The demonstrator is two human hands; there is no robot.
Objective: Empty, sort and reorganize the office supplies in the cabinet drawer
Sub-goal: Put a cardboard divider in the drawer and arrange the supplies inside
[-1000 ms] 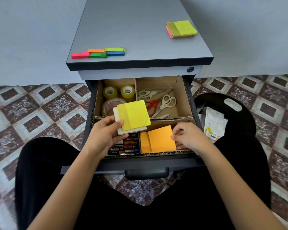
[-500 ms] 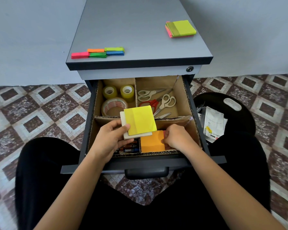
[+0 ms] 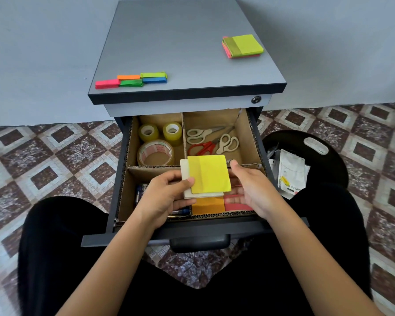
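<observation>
The cabinet drawer [image 3: 214,226] stands pulled out, lined with cardboard dividers. My left hand [image 3: 162,199] grips a yellow sticky-note pad [image 3: 209,175] stacked on a white pad, holding it above the front compartments. My right hand [image 3: 249,190] is at the pad's right edge, thumb near its top corner and fingers spread loosely beneath; no firm grip shows. Under the pad lie an orange note pad [image 3: 208,205] and a pink pad [image 3: 236,202] in the front right compartment. Batteries [image 3: 139,192] lie at the front left, partly hidden by my left hand.
Tape rolls [image 3: 156,151] fill the back left compartment, scissors [image 3: 211,141] the back right. On the cabinet top [image 3: 180,42] lie coloured flag strips [image 3: 131,79] and a green-pink note stack [image 3: 242,46]. A black seat with a white packet [image 3: 291,172] stands right of the drawer.
My right hand left the orange pad in the front right compartment and rose to the yellow pad's right edge. My left hand carried the yellow pad slightly right.
</observation>
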